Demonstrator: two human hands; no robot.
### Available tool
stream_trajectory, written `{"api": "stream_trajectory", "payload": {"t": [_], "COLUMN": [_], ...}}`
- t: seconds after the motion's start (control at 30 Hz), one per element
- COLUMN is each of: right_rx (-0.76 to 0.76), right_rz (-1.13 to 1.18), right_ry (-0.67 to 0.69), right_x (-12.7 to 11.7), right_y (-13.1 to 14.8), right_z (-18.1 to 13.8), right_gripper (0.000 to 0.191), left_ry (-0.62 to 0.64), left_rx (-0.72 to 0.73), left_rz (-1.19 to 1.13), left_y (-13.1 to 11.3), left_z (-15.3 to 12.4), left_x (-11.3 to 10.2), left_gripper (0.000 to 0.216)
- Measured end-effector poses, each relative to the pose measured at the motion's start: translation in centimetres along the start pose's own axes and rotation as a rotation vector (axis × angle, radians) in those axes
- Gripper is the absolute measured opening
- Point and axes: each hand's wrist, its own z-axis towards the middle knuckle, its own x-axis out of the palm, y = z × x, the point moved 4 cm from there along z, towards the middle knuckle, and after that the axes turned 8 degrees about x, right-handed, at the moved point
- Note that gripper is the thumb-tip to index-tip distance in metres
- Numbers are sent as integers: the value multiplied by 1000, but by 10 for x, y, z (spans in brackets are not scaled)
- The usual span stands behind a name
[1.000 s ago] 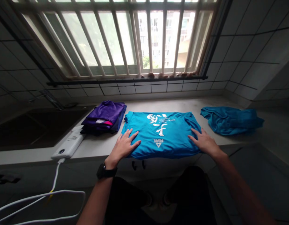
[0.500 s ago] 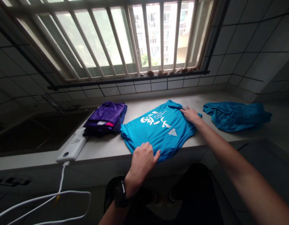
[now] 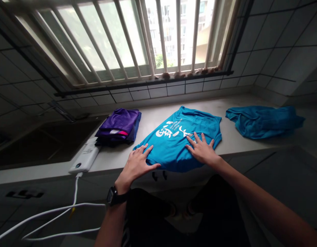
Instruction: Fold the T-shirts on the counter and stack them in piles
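A blue T-shirt (image 3: 171, 147) with white lettering lies spread on the counter, its near edge hanging slightly over the front. My left hand (image 3: 137, 163), a dark watch on its wrist, rests with spread fingers on the shirt's near left corner. Flat on the shirt's right half is my right hand (image 3: 202, 148), fingers apart and covering part of the print. To the left sits a stack of folded purple and dark clothes (image 3: 119, 125). Another blue garment (image 3: 263, 121) lies bunched up on the right.
A white power strip (image 3: 85, 156) with a cable lies on the counter (image 3: 109, 161) beside the dark sink (image 3: 45, 144). Behind is a barred window (image 3: 137, 41), with small brownish objects (image 3: 166, 75) along its sill. Cabinet fronts run below the counter.
My right hand has moved from the shirt's far right part nearer and left. My left hand has shifted left and its fingers have spread. The shirt's right side now lies flatter.
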Motion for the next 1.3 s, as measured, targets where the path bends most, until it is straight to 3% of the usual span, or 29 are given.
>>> {"api": "stream_trajectory", "payload": {"t": [0.1,0.23,0.33,0.43,0.53,0.67,0.77,0.87,1.03,1.17,1.3], "right_rx": [-93,-303,-378,-398,-504,-599,-534,-517,-700,-813,-782], "right_rz": [2,-42,-71,-68,24,10,-66,-82,58,245,418], "right_ry": [16,53,55,-86,-235,-346,-436,-477,-612,-679,-687], "right_x": [-4,-21,-34,-37,-19,32,61,74,63,38,1], "right_y": [-16,-36,-42,-38,-35,-45,-55,-61,-70,-79,-85], "right_z": [25,64,73,44,-19,-79,-76,-54,-42,-64,-96], "right_gripper": [65,64,61,55,51,81,76,66,51,50,51], "left_ry": [5,-76,-159,-232,-290,-368,-401,-498,-648,-728,-751], "left_rx": [46,131,249,363,460,513,515,547,536,576,616], "left_rz": [59,125,83,14,-14,6,26,-21,-147,-201,-292], "left_y": [-18,-39,-54,-57,-47,-37,-36,-37,-38,-46,-54], "left_z": [-13,-22,-21,-18,-16,-15,-17,-23,-31,-39,-57], "left_x": [-3,0,4,7,14,27,32,32,22,1,-29], "left_gripper": [96,73,64,61,69,69,61,51,38,32,26]}}
